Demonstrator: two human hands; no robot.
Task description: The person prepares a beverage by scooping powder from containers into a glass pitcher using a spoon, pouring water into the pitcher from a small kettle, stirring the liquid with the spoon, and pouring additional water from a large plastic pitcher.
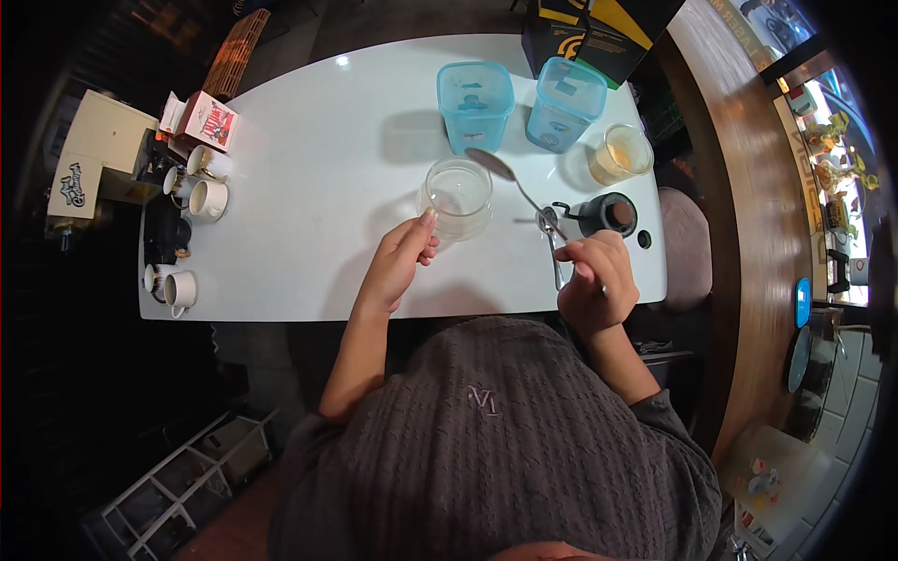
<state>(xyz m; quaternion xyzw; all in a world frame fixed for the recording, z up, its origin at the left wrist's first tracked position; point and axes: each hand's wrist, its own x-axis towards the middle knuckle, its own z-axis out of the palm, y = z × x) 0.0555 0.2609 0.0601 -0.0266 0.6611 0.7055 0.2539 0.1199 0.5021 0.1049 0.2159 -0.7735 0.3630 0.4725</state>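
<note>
My left hand (398, 260) is closed at the near left side of a clear, round glass container (458, 217), gripping it by the wall with the thumb at the rim. The container is upright, and I see no contents in it. In my right hand (601, 280) is a long-handled metal spoon (492, 165), its fingers wrapped round the handle. The spoon slants away to the upper left. Its bowl is in the air near the container's far right rim, in front of a light-blue plastic tub (475, 103).
A second blue tub (566, 105) stands beside a glass with tan contents (621, 155). Right of my hands are a dark pitcher (599, 217) and a small metal utensil (559, 262). White mugs (209, 198) and a red-white box (208, 122) line the left edge. Black-yellow boxes (608, 37) are behind.
</note>
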